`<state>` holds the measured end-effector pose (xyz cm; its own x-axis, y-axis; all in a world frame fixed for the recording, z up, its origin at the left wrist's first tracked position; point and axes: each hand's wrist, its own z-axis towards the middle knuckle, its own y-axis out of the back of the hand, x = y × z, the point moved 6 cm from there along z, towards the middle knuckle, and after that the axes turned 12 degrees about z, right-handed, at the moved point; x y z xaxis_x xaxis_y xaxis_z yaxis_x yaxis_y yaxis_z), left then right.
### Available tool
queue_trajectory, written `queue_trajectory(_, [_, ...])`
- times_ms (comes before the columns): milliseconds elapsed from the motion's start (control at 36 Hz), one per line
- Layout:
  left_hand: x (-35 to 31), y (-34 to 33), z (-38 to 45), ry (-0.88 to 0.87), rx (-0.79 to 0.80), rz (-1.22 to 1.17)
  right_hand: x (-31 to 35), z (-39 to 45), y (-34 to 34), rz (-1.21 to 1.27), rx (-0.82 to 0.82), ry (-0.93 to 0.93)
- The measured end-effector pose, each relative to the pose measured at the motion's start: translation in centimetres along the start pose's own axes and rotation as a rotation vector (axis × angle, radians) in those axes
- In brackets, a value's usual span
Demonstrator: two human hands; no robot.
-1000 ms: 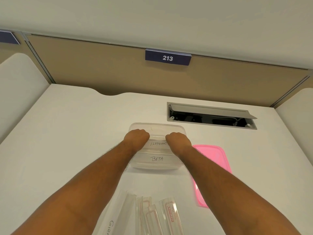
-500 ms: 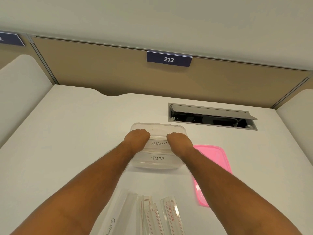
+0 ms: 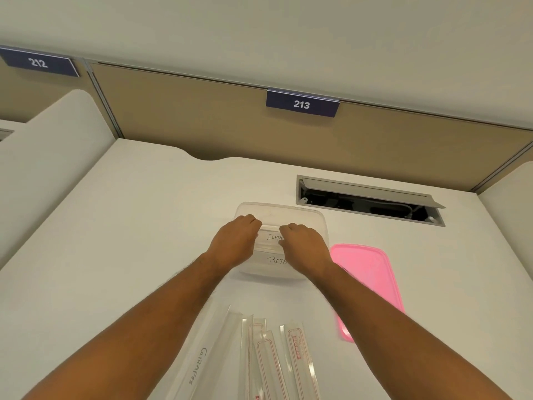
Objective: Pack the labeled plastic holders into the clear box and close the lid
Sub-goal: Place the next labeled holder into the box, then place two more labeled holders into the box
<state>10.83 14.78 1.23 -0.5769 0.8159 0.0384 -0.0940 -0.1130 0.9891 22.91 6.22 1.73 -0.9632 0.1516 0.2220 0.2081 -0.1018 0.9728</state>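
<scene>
A clear box point(image 3: 291, 211) sits open on the white desk, mid-frame. Inside it lie two clear plastic holders, one labelled ELEPHANT point(image 3: 271, 236) and, nearer me, one labelled BETA point(image 3: 274, 259). My left hand point(image 3: 235, 241) and my right hand point(image 3: 305, 245) reach into the box with fingers curled over the far edge of the ELEPHANT holder, one at each end. The pink lid point(image 3: 367, 277) lies flat on the desk to the right of the box. Several more clear holders point(image 3: 271, 356) lie near the front edge, one marked GIRAFFE point(image 3: 197, 366).
An open cable hatch point(image 3: 369, 200) is set into the desk behind and right of the box. A tan partition with a "213" sign point(image 3: 302, 103) closes the back. White side dividers point(image 3: 49, 151) stand left and right.
Both hands have drawn closer together over the ELEPHANT holder, now covering part of both labels. The camera has turned left and tilted up a little.
</scene>
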Motion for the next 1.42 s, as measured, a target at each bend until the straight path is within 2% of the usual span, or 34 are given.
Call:
queue_trajectory(222, [0.7, 1.1, -5.4, 0.064, -0.131, -0.120, 3.9, -1.8, 0.7, 0.057, -0.071, 0.085])
queue_trajectory(500, [2.1, 1.6, -13.0, 0.224, -0.129, -0.199, 11.4, -3.9, 0.5, 0.119, -0.122, 0.314])
queue_trajectory(694, [3.6, 0.8, -18.6, 0.397, -0.089, -0.261, 15.6, -5.1, -1.3, 0.170, -0.045, 0.463])
queue_trajectory(806, [4.2, -0.5, -22.0, 0.497, -0.005, -0.300, 17.3, -5.5, -3.0, 0.182, 0.067, 0.538])
queue_trajectory(972, [4.3, -2.0, -26.5, 0.629, 0.109, -0.304, 18.7, -5.2, -5.4, 0.165, 0.218, 0.550])
queue_trajectory(1194, [3.6, -3.7, -30.1, 0.749, 0.232, -0.317, 19.4, -4.3, -7.3, 0.133, 0.313, 0.521])
queue_trajectory(1417, [2.8, -4.3, -31.3, 0.792, 0.301, -0.301, 18.8, -3.9, -8.6, 0.128, 0.407, 0.362])
